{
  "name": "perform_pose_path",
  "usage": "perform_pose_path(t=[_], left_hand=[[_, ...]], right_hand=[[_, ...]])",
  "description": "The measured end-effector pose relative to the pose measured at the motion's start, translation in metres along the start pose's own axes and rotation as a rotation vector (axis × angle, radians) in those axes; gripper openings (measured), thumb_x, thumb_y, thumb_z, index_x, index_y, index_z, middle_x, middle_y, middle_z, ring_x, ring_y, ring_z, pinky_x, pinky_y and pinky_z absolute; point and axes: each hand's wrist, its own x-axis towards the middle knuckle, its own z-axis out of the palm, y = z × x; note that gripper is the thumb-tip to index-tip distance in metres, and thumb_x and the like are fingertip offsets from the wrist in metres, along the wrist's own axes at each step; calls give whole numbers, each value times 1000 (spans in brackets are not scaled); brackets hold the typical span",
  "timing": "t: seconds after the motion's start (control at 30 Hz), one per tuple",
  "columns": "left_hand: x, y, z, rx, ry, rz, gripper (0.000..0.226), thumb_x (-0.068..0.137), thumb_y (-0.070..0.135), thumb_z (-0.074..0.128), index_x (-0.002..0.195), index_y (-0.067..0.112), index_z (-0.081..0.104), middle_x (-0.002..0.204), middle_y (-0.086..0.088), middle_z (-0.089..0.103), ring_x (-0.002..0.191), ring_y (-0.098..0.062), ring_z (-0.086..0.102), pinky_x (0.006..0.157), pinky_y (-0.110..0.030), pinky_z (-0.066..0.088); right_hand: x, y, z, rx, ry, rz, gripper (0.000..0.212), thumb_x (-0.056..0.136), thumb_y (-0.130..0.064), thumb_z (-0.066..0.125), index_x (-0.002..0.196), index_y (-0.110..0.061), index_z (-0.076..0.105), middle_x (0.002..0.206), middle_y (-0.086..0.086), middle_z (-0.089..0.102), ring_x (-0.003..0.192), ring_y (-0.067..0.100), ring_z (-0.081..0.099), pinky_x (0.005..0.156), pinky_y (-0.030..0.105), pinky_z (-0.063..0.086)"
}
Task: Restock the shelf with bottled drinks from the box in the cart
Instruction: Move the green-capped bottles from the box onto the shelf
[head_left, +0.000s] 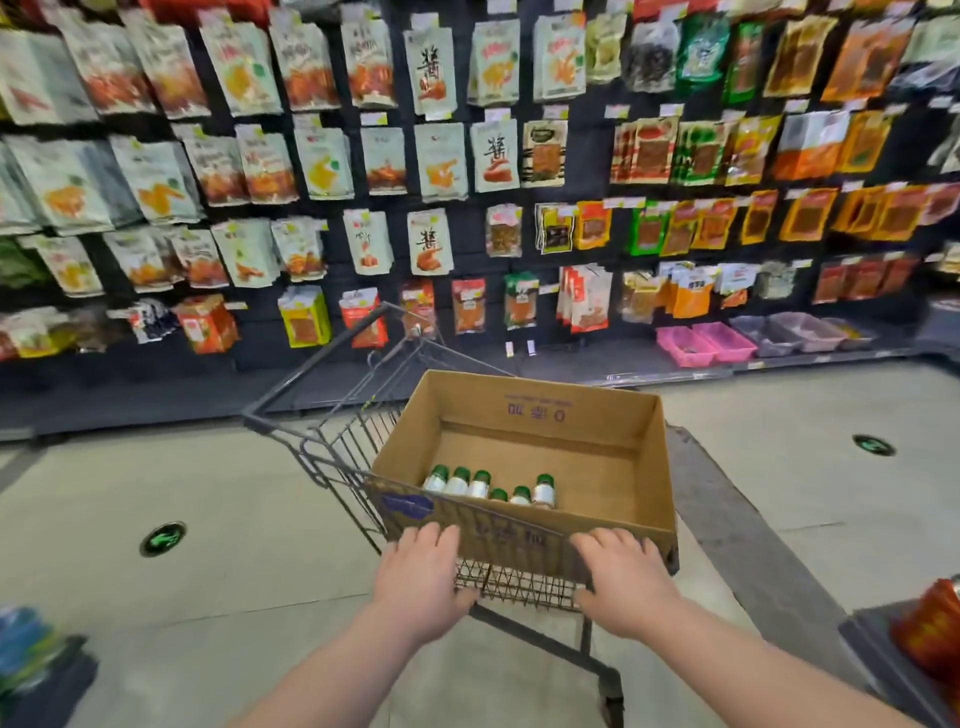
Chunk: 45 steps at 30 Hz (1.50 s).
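An open cardboard box (587, 415) sits in a dark wire shopping cart (332, 436) in the middle of the aisle. Several small bottles with green caps (480, 483) stand along the box's near wall. My left hand (423, 577) grips the cart's near rail at the box's left corner, thumb under the rail. My right hand (618, 582) grips the same rail at the box's right side. The rest of the box floor is bare.
A dark wall rack (467, 249) hung with snack packets spans the far side. Pink bins (701, 343) and grey bins (800, 332) line its low shelf at right. Low displays stand at bottom left (31, 660) and bottom right (930, 634). Green floor stickers (162, 538) mark the pale floor.
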Motion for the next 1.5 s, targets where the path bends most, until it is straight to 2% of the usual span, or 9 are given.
perform_pose_path(t=[0.17,0.4,0.5,0.6,0.73,0.93,1.2,1.33,1.5], left_hand=[[66,13,-9,-35,12,5,73,85,54,52,145,21,25,146,0,35,136,-22,30,114,-43,27],[126,-16,3,-41,-54,-63,75,85,54,53,145,20,24,147,0,35,136,-21,32,113,-41,29],[160,-26,10,-47,-87,-38,71,85,53,53,143,22,27,144,1,39,132,-21,36,111,-40,32],[203,-38,18,-34,-127,20,68,85,55,53,140,22,31,141,0,41,130,-21,37,109,-40,34],[267,-61,26,-44,-189,93,72,85,55,53,143,20,28,147,-2,36,135,-23,33,110,-41,31],[350,-105,33,-37,-286,140,72,84,56,54,142,21,30,143,-2,40,131,-23,37,107,-40,35],[401,-116,87,-68,-480,162,71,85,51,55,144,22,28,144,-3,40,132,-23,39,107,-39,38],[414,-121,118,-72,-573,85,71,86,50,55,144,20,28,146,-3,37,133,-23,36,107,-39,38],[431,-129,150,-127,-620,-89,73,86,46,58,144,18,25,146,-4,33,133,-25,35,106,-40,38]], right_hand=[[70,30,-26,-14,-26,9,57,92,-35,50,144,-24,29,146,3,36,138,26,28,114,48,19],[138,27,-17,-16,-121,-30,62,91,-33,49,146,-25,23,149,3,33,139,26,27,115,50,17],[165,29,-14,-10,-153,-8,62,91,-32,49,147,-26,22,149,2,33,138,25,28,115,48,19],[196,36,-11,3,-179,54,62,90,-31,50,146,-26,25,149,3,34,138,26,29,114,47,21],[243,43,-8,0,-212,159,56,91,-34,50,143,-26,30,147,1,37,135,25,33,113,45,26],[299,36,-2,49,-270,311,58,92,-34,48,145,-26,28,147,1,37,135,24,35,112,42,28],[335,38,35,111,-464,422,52,92,-30,45,142,-22,33,144,4,41,131,26,39,108,41,34],[359,46,56,149,-529,421,53,91,-28,49,142,-22,34,143,4,42,131,25,41,108,40,36],[396,60,90,184,-601,416,55,89,-35,51,140,-21,34,140,6,42,127,27,43,103,41,41]])
